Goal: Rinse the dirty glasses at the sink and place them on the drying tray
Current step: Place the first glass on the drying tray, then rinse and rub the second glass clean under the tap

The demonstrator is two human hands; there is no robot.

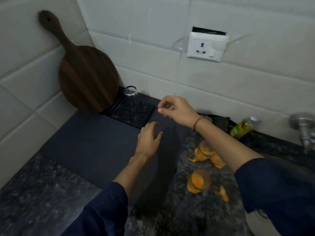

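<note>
While the left hand (148,140) hangs loosely curled, empty, the right hand (175,111) bunches its fingers beside the drying tray (131,114); whether they pinch anything, I cannot tell. One clear glass (130,92) stands on that tray, orange-stained glasses (200,181) on the speckled surface (51,193) rightward.

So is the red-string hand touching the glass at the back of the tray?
Apart. Head view shows bare tray between the right hand and the glass.
</note>
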